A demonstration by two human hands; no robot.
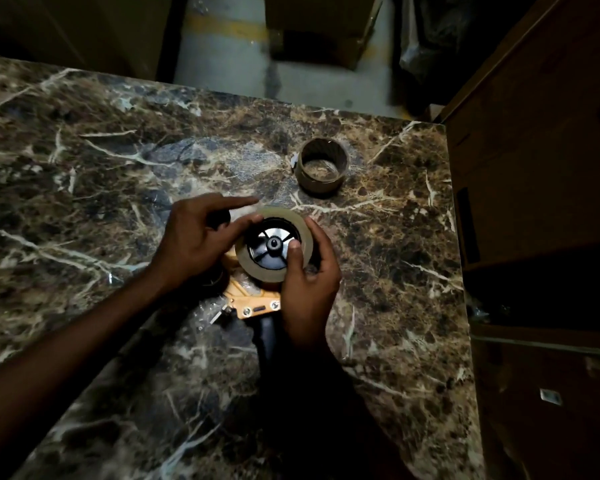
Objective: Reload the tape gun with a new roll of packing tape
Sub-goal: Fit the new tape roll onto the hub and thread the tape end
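A tape gun (253,299) with an orange frame and dark handle lies on the marble counter (84,161). A new roll of clear packing tape (257,271) sits around the gun's black spoked hub (273,244). My left hand (194,237) presses the roll's left rim with thumb and fingers, index finger stretched out above it. My right hand (309,275) wraps the roll's right side, thumb on its face, and covers part of the handle. An empty brown cardboard core (323,168) stands upright behind the gun.
The counter ends at a far edge with grey floor (222,64) and a cardboard box (319,29) beyond. A tall wooden cabinet (534,168) borders the counter's right side. Crinkled clear film (208,313) lies by the gun's left.
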